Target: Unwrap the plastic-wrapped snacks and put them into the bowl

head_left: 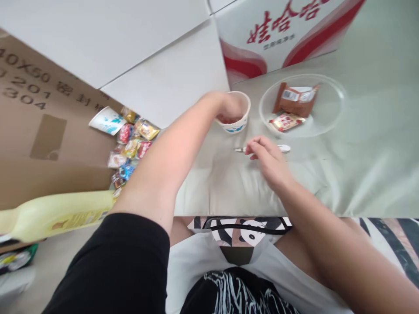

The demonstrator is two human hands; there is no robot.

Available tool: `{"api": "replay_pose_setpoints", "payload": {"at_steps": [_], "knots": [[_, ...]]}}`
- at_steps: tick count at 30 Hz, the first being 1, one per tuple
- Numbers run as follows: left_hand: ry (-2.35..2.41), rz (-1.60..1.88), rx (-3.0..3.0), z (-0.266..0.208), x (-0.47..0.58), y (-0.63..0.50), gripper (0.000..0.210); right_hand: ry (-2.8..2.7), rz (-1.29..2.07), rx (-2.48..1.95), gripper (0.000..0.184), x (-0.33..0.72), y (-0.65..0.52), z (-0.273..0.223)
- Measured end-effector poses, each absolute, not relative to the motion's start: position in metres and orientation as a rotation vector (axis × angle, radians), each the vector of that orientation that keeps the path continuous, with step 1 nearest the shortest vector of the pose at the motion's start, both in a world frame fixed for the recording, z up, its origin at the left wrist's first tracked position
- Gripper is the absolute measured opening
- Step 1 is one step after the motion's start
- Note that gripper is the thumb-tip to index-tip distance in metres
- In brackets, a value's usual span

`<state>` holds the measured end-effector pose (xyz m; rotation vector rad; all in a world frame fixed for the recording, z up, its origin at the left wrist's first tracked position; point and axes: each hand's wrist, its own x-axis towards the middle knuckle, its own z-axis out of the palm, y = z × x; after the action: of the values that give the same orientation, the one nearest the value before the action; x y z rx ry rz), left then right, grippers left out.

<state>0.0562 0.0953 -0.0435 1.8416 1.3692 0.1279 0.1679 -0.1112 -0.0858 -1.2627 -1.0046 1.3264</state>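
My left hand (231, 107) reaches into a white paper bowl (236, 128) with blue decoration. Reddish contents show faintly inside, but the bowl and motion blur hide my fingers. To the right, my right hand (266, 158) hovers over or rests against a small knife (284, 148) with a white handle and a short silver blade. Its fingers are loosely curled with gaps between them, and no grip on the knife shows. Behind that hand, a clear round plastic dish (330, 128) carries a brown wrapped packet (296, 107) and a smaller cream-and-red packet (287, 122).
Several small wrapped snacks (132, 148) lie left of my left forearm, beside a tipped white-and-blue paper cup (107, 121). A pale yellow bottle (65, 213) lies at the left. White boxes (183, 72), a red-printed carton (278, 39) and a cardboard box (19, 144) border the cloth-covered table.
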Motion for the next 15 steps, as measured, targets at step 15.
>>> {"api": "replay_pose_setpoints", "payload": {"at_steps": [15], "knots": [[2.738, -0.048, 1.522, -0.043, -0.294, -0.168, 0.075, -1.386, 1.144, -1.596, 0.02, 0.137, -0.149, -0.089]]}}
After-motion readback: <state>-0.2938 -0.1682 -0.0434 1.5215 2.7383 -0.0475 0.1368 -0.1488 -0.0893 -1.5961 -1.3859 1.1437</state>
